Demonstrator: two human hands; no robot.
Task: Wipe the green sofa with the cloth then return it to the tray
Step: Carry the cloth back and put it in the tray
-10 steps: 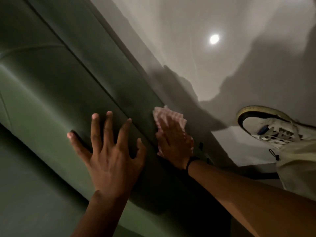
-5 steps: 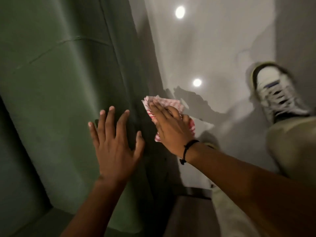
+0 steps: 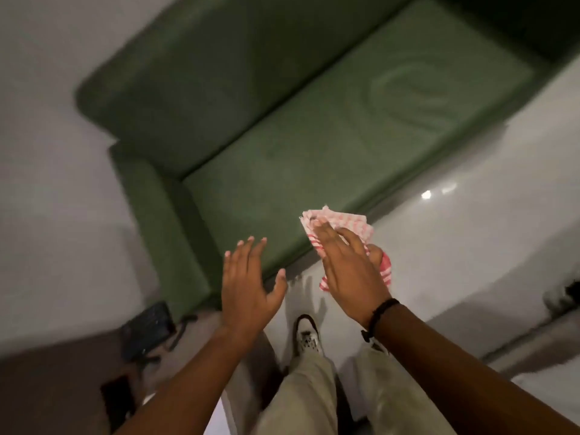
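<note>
The right hand (image 3: 351, 271) is gripping the red-and-white checked cloth (image 3: 342, 227) above the green fabric sofa (image 3: 282, 146); the left hand (image 3: 248, 287) is hovering empty, fingers spread.

A home living room: green sofa (image 3: 282, 127) on glossy tiled floor (image 3: 455, 252).

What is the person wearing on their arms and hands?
Nothing covers the hands: no gloves and no rings that show. Both forearms are bare, with no sleeves in view. The right hand has a thin black band around its wrist. The left hand has a bare wrist.
</note>
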